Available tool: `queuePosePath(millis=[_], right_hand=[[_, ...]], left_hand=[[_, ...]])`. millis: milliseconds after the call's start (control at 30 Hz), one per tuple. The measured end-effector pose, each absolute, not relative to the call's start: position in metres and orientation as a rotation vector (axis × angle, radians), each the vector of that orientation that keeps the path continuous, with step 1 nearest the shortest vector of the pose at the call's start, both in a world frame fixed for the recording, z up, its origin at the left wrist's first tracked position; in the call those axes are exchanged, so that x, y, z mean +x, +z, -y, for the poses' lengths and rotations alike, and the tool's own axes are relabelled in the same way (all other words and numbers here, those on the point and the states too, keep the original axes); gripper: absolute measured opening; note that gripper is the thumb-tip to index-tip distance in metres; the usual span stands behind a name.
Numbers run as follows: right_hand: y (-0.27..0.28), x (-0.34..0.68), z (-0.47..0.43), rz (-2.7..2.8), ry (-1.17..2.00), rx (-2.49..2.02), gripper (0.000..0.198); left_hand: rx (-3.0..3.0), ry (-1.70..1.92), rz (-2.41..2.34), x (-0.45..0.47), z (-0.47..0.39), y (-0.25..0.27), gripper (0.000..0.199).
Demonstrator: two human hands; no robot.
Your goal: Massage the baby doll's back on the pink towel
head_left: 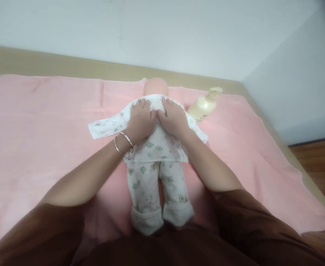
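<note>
A baby doll (pixel 156 86) lies on a pink blanket, its bald head away from me. It wears a white printed long-sleeved top (pixel 157 149) and matching trousers (pixel 146 184) with turned-up cuffs. My left hand (pixel 142 120), with two bangles at its wrist, rests flat on the left side of the upper torso. On the right side of the torso lies my right hand (pixel 173 117), fingers stretched out. The two thumbs come close together at the middle. Both hands are open and press on the cloth. The doll's face does not show.
A pale yellow pump bottle (pixel 204 106) lies tilted on the pink blanket (pixel 54 111), right of the doll's shoulder. The blanket covers a beige surface (pixel 68 62) that borders a white wall (pixel 151 33). Wooden floor (pixel 317 166) shows at the right.
</note>
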State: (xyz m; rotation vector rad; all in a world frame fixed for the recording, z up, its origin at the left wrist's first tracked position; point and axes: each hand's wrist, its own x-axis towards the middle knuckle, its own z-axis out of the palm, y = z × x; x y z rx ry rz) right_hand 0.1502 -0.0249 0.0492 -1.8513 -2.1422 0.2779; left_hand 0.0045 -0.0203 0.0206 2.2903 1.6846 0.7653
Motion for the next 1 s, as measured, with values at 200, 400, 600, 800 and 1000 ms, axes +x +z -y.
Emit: queuePosePath(millis=[200, 400, 600, 800, 1000], right_hand=[[0.054, 0.158, 0.018, 2.135, 0.383, -1.808, 0.073], [0.047, 0.160, 0.015, 2.111, 0.325, -1.747, 0.066], [0.046, 0.156, 0.023, 2.096, 0.251, -1.709, 0.056], [0.046, 0.153, 0.027, 2.103, 0.193, -1.684, 0.045], [0.044, 0.155, 0.024, 2.114, 0.184, -1.669, 0.044]], left_hand=[[2.293, 0.708, -1.622, 0.010, 0.046, 0.033, 0.061], [2.276, 0.722, -1.612, 0.012, 0.053, 0.036, 0.060], [2.283, 0.748, -1.526, 0.002, 0.033, 0.029, 0.061], [2.197, 0.712, -1.603, -0.007, 0.009, 0.023, 0.056], [2.165, 0.821, -1.643, -0.003, 0.010, 0.015, 0.060]])
